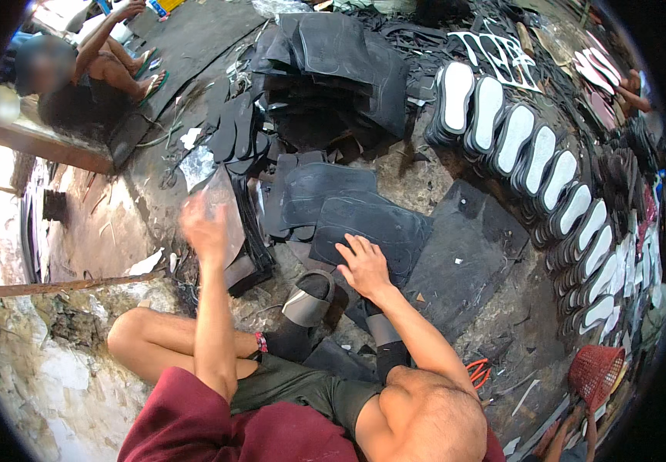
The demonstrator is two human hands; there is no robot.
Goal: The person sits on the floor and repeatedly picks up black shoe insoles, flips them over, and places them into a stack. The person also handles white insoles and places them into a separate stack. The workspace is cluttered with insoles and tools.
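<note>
My right hand (365, 266) rests with its fingers spread on a black rubber sheet (375, 223) that bears drawn curved outlines. Another dark sheet (321, 189) lies partly under it, farther off and to the left. My left hand (206, 225) is raised over the left side and smeared by motion. Right beside it shows a translucent, brownish plate or sheet (226, 212); whether my fingers hold it cannot be made out. Below that stands a stack of dark cut pieces (254, 250).
A tall pile of black sheets (333, 58) stands ahead. Stacks of soles with white tops (514, 138) curve along the right. Orange-handled scissors (479, 373) lie by my right leg, a red basket (596, 376) at lower right. Another person (105, 73) sits at far left.
</note>
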